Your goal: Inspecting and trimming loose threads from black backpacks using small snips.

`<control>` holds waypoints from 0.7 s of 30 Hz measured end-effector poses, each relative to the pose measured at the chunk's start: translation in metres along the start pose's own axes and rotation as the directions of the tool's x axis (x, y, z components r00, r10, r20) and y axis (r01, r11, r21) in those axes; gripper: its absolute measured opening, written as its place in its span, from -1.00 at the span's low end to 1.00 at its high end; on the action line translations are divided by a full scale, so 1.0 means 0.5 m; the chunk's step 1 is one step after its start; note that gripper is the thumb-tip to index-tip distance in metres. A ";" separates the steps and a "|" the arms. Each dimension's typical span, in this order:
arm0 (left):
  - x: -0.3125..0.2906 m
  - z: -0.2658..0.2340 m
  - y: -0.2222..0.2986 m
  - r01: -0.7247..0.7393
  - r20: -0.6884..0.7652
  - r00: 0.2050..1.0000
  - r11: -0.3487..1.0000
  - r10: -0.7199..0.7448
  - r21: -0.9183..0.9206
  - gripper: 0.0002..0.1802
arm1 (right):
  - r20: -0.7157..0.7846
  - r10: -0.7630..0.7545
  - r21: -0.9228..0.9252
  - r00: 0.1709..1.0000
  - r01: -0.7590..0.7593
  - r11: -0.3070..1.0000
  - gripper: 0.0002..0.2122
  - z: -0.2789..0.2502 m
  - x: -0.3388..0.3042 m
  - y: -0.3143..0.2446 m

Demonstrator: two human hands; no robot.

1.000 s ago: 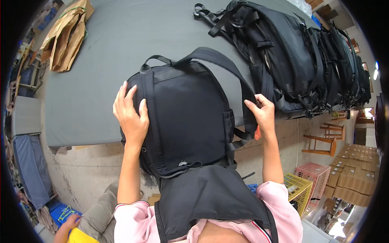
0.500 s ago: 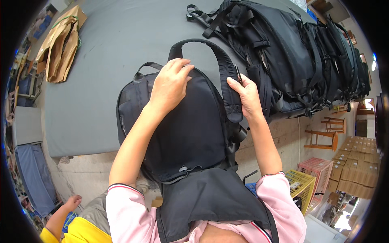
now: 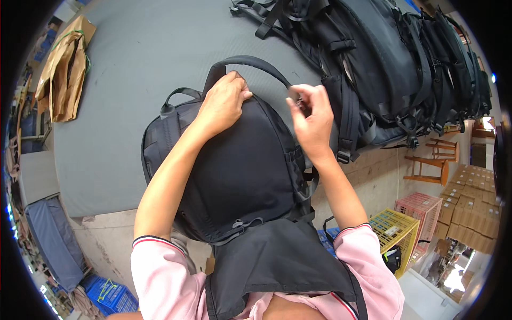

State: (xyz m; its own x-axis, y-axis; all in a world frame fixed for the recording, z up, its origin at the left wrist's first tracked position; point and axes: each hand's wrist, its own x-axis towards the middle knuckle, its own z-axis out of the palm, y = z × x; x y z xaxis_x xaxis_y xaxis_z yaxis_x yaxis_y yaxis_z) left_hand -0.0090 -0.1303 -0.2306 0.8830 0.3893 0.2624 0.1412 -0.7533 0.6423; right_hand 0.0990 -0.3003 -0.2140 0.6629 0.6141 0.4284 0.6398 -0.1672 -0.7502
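Observation:
A black backpack (image 3: pixel 242 160) leans against my front at the table's edge. Its padded shoulder strap (image 3: pixel 256 62) arches above the top, and a small carry loop (image 3: pixel 180 95) stands to the left. My left hand (image 3: pixel 223 104) lies on the backpack's top edge by the strap's base, fingertips pinched together on the fabric there. Just right of the bag, my right hand (image 3: pixel 316 120) is raised at the far end of the arch, slightly blurred. A small dark tool, apparently thread snips (image 3: pixel 304 108), sits in its curled fingers. The strap's lower part is hidden behind that hand.
More black backpacks (image 3: pixel 373 69) lie in a row along the right of the grey table (image 3: pixel 122 64). A brown paper bag (image 3: pixel 64 69) stands at the far left. Below right are a yellow crate (image 3: pixel 392 234), a pink crate (image 3: pixel 421 205), wooden stools (image 3: pixel 429 168) and stacked cartons (image 3: pixel 472 208).
My right hand has left the strap's padded end and moved up and slightly left. My left fingers have drawn together at the strap's base. The person in yellow has left the view.

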 end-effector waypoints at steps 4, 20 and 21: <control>0.007 -0.005 -0.018 0.079 0.094 0.993 0.992 -0.070 -0.096 -0.88 | 0.198 -0.061 -0.174 0.978 0.096 0.980 -0.75 0.014 0.004 -0.034; 0.008 -0.002 -0.015 0.172 0.123 0.980 0.975 -0.155 -0.140 -0.82 | 0.316 -0.294 -0.401 0.902 0.408 0.820 -0.78 0.040 0.019 -0.013; 0.007 -0.002 -0.016 0.173 0.123 0.980 0.975 -0.156 -0.141 -0.82 | 0.322 -0.310 -0.417 0.895 0.428 0.802 -0.77 0.042 0.018 -0.013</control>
State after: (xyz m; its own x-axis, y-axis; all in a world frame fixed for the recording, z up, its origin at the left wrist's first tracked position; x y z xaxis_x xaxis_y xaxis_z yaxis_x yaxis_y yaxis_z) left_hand -0.0073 -0.1225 -0.2341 0.8984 0.4337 0.0687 0.2270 -0.5925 0.7729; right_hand 0.0927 -0.2774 -0.2157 0.2695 0.8498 0.4531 0.9589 -0.1932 -0.2079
